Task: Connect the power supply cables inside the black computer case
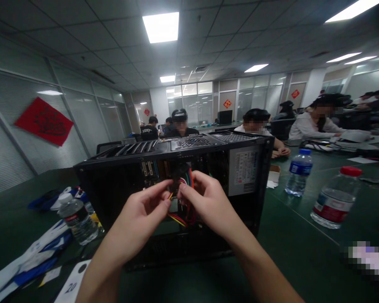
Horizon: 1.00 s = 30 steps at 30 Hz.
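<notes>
Head view: the open computer case (120,160) stood on the desk (309,256) straight in front of the hands, open side facing them. Right hand (206,197) had thumb and forefinger closed on a multicolour cable bundle (191,180) inside the opening. Left hand (142,207) sat just beside it, thumb and finger near together at a thin yellow wire (170,196); couldn't tell if it was actually gripped. My take: step called for picking out one lead at a time, pinching near its end, not yanking the bundle, and leaving slack so nothing strained deeper in. Wire ends were hidden by the fingers. Containers: case held the power supply (245,170), beyond and right of the right hand, plus boards in shadow. Right of the hands: blue-capped bottle (298,173) and red-capped bottle (334,200), both with clear liquid. Left of the left hand: white-capped bottle (77,221), fill level unclear.
</notes>
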Each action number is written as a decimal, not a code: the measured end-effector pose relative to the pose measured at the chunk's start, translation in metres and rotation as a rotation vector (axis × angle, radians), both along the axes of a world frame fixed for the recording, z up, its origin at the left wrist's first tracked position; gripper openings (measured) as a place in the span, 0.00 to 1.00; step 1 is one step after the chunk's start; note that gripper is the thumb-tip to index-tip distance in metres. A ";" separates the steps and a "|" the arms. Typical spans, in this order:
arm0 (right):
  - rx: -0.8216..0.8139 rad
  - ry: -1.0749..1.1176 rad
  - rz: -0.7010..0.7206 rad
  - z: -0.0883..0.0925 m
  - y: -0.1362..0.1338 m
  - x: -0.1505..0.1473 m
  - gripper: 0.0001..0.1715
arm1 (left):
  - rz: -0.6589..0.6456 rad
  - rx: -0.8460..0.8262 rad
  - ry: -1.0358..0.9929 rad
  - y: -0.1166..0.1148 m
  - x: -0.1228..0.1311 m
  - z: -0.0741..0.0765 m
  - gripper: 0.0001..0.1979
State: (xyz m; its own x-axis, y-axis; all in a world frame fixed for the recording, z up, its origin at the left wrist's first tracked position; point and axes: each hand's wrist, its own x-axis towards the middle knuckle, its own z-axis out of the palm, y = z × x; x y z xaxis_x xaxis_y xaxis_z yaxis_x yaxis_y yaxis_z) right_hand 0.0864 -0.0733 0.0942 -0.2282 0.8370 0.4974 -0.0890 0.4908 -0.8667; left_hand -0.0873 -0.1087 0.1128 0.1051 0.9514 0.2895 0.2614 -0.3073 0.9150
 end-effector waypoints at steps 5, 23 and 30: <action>-0.082 0.057 0.099 0.005 0.001 0.006 0.19 | 0.076 0.026 -0.021 -0.003 0.002 0.004 0.29; -0.098 0.151 0.129 0.007 0.000 0.008 0.16 | 0.281 0.376 -0.036 0.003 0.039 -0.015 0.17; -0.131 0.186 0.146 0.008 0.002 0.006 0.17 | 0.344 0.456 0.031 0.002 0.045 -0.020 0.18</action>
